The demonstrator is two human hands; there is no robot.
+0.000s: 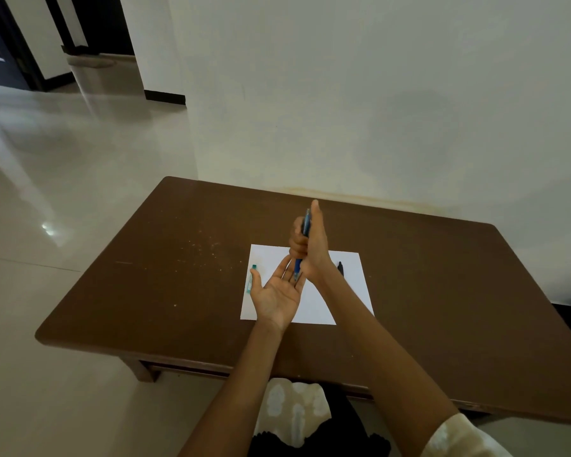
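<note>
Above the middle of the white sheet (353, 268), the blue pen (298, 266) is standing nearly upright, tip down. The right hand (312, 249) is gripping it, fingers wrapping the barrel and thumb lying straight up along it toward the top end. The left hand (279, 291) is waiting right under the tip, palm up, fingers straight, holding nothing. I can't tell if the tip is touching the fingers or hanging just off them. My read is that the pen is being tapped or emptied into the palm, or its tip is being tested there. To do that well, I'm suggesting keeping the barrel vertical and using short wrist taps rather than arm swings. It's also worth cupping the left palm slightly so anything small dropping out isn't rolling off onto the table (178, 275). Keep the grip low on the barrel, since the thumb riding that high is giving little control at the tip. A teal piece (251, 280) is lying at the sheet's left edge, just beside the left thumb, and a small black piece (340, 268) is sitting on the sheet near the right wrist. Both look like pen parts, but they're too small to be sure. Watch the right forearm, as it's passing close over the black one and could be sweeping it off.
</note>
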